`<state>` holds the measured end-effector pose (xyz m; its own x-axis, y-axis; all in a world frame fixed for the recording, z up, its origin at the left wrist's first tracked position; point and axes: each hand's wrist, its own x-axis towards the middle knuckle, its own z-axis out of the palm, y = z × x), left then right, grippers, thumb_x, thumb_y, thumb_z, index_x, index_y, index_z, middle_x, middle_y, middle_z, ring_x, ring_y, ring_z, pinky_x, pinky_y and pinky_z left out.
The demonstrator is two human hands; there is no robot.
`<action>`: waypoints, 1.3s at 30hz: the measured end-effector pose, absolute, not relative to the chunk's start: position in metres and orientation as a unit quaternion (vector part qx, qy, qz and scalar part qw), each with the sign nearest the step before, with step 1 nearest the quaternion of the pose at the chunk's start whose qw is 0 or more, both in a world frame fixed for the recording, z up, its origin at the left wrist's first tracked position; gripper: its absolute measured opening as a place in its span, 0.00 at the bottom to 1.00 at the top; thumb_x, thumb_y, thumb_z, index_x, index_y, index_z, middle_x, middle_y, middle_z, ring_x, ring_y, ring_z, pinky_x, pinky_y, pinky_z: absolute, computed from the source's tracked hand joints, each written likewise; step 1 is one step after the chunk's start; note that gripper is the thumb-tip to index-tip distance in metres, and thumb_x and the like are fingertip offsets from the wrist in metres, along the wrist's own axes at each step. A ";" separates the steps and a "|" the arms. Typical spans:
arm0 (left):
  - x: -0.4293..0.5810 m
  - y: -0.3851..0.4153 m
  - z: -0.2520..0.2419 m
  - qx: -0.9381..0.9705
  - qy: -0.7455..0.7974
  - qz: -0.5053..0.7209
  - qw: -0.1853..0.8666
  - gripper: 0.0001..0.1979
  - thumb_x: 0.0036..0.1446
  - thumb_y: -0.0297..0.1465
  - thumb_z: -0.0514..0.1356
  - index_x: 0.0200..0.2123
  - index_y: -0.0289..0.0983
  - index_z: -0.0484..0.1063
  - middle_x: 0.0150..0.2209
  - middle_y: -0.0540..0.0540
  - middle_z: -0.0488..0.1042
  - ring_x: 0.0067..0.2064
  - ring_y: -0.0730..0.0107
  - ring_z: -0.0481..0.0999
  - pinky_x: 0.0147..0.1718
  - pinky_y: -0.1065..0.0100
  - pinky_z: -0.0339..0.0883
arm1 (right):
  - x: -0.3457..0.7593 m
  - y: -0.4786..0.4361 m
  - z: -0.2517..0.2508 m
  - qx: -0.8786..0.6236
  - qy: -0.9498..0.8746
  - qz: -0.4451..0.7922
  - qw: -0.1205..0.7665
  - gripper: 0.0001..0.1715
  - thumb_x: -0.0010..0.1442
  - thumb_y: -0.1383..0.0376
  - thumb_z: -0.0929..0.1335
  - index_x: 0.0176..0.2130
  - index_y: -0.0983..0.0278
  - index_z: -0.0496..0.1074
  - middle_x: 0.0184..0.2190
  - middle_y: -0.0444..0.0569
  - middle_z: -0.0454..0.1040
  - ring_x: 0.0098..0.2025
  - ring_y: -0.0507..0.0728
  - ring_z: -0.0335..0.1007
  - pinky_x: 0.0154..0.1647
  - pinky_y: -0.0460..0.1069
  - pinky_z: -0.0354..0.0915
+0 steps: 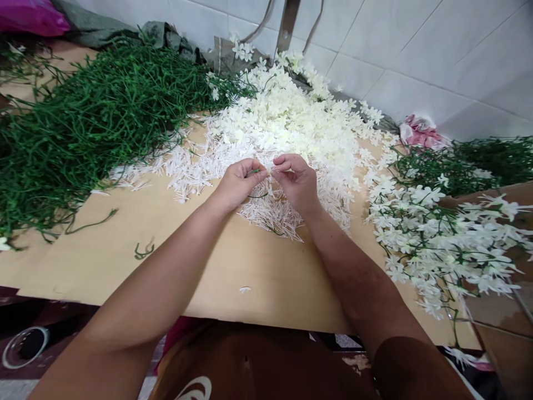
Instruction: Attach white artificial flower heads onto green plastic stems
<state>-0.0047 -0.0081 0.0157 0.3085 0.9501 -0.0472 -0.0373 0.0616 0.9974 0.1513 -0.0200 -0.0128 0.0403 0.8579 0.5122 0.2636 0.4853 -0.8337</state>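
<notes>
Both forearms run up from six o'clock and meet at centre frame, so let's sweep across. Over at nine o'clock sits one big heap of bare green stems (83,116), piled too thick to count, with two loose stem pieces (144,250) on the bare desk (258,278) just beside it. Moving in, the left hand (237,183) has its grip pinched narrow on a thin green stem (253,173), thumb against forefinger. Right beside it, almost touching, the right hand (296,180) pinches something small and white at the fingertips; it looks like a single blossom, though it's too small to be sure. My read: a blossom is going onto the stem tip right now, and the next move calls for fine alignment and a firm push, then a fresh bloom from the pile. Behind and under the hands, from twelve o'clock down, spreads one broad mound of loose white flower heads (287,122), far beyond counting. One stray petal (245,289) lies alone near six o'clock. Out at three o'clock rests one bundle of finished flower sprays (441,239), green stems dotted with white blooms, partly on a cardboard box (499,316).
</notes>
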 end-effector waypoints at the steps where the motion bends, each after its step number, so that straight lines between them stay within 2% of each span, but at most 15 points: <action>1: -0.005 -0.008 0.016 0.544 0.415 0.416 0.599 0.06 0.49 0.27 0.64 0.26 0.35 0.68 0.17 0.57 0.59 0.19 0.81 0.55 0.20 0.74 0.48 | 0.151 -0.021 -0.012 -0.438 -0.641 0.269 0.570 0.04 0.54 0.67 0.70 0.29 0.61 0.71 0.38 0.46 0.71 0.43 0.53 0.71 0.37 0.49 0.72; 4: -0.007 -0.008 0.017 0.537 0.407 0.423 0.606 0.05 0.49 0.27 0.64 0.27 0.35 0.68 0.17 0.56 0.60 0.20 0.80 0.58 0.20 0.74 0.50 | 0.151 -0.022 -0.010 -0.449 -0.619 0.334 0.551 0.08 0.52 0.63 0.72 0.28 0.62 0.70 0.38 0.47 0.73 0.40 0.52 0.72 0.35 0.49 0.72; 7: -0.008 -0.009 0.017 0.534 0.400 0.425 0.611 0.03 0.50 0.26 0.62 0.28 0.35 0.70 0.18 0.55 0.62 0.21 0.80 0.60 0.21 0.73 0.52 | 0.153 -0.021 -0.007 -0.455 -0.583 0.412 0.532 0.13 0.51 0.59 0.74 0.28 0.62 0.68 0.31 0.44 0.73 0.32 0.50 0.72 0.33 0.49 0.73; 10: -0.009 -0.008 0.017 0.540 0.398 0.419 0.611 0.01 0.52 0.25 0.60 0.31 0.34 0.71 0.19 0.55 0.64 0.21 0.80 0.59 0.21 0.73 0.50 | 0.155 -0.020 -0.006 -0.443 -0.560 0.447 0.539 0.17 0.49 0.57 0.75 0.28 0.62 0.67 0.24 0.41 0.71 0.27 0.48 0.70 0.31 0.48 0.72; 14: -0.007 -0.005 0.015 0.550 0.415 0.416 0.594 0.02 0.52 0.24 0.60 0.32 0.34 0.70 0.20 0.56 0.63 0.20 0.82 0.55 0.20 0.73 0.47 | 0.153 -0.019 -0.006 -0.426 -0.513 0.486 0.564 0.21 0.44 0.54 0.77 0.27 0.62 0.67 0.21 0.38 0.71 0.24 0.47 0.67 0.29 0.46 0.70; 22: -0.004 -0.003 0.012 0.561 0.443 0.414 0.564 0.04 0.52 0.22 0.60 0.29 0.35 0.68 0.20 0.55 0.62 0.21 0.80 0.55 0.22 0.73 0.48 | 0.142 -0.023 -0.007 -0.431 -0.451 0.532 0.573 0.25 0.35 0.52 0.80 0.24 0.61 0.68 0.21 0.37 0.71 0.22 0.46 0.65 0.26 0.45 0.67; 26: -0.005 -0.003 0.013 0.564 0.444 0.412 0.562 0.04 0.53 0.22 0.59 0.29 0.35 0.67 0.22 0.55 0.63 0.23 0.80 0.57 0.25 0.72 0.51 | 0.140 -0.025 -0.005 -0.430 -0.453 0.540 0.565 0.26 0.36 0.50 0.79 0.24 0.61 0.66 0.19 0.36 0.69 0.22 0.46 0.65 0.26 0.45 0.67; 29: -0.005 -0.003 0.014 0.572 0.437 0.420 0.553 0.05 0.52 0.21 0.59 0.27 0.35 0.67 0.23 0.54 0.65 0.25 0.79 0.60 0.29 0.71 0.56 | 0.139 -0.027 -0.002 -0.440 -0.493 0.521 0.541 0.27 0.39 0.48 0.78 0.28 0.60 0.66 0.21 0.37 0.69 0.23 0.46 0.65 0.26 0.46 0.67; 33: -0.005 -0.005 0.015 0.587 0.429 0.403 0.555 0.06 0.51 0.19 0.57 0.26 0.35 0.66 0.23 0.54 0.65 0.26 0.79 0.63 0.30 0.71 0.58 | 0.137 -0.027 -0.002 -0.462 -0.539 0.491 0.505 0.31 0.37 0.48 0.78 0.31 0.59 0.63 0.22 0.37 0.68 0.24 0.47 0.64 0.24 0.46 0.64; 36: -0.005 -0.008 0.017 0.601 0.405 0.378 0.576 0.07 0.52 0.19 0.56 0.27 0.35 0.65 0.22 0.54 0.66 0.25 0.79 0.65 0.30 0.72 0.60 | 0.137 -0.026 -0.003 -0.481 -0.530 0.470 0.518 0.32 0.37 0.45 0.77 0.31 0.59 0.62 0.23 0.36 0.66 0.23 0.47 0.64 0.24 0.46 0.65; 39: -0.006 -0.009 0.017 0.607 0.375 0.378 0.590 0.06 0.54 0.22 0.58 0.26 0.35 0.65 0.23 0.52 0.69 0.27 0.77 0.68 0.31 0.71 0.63 | 0.140 -0.026 0.000 -0.468 -0.532 0.480 0.517 0.31 0.39 0.46 0.77 0.35 0.59 0.65 0.27 0.38 0.68 0.23 0.46 0.65 0.22 0.46 0.65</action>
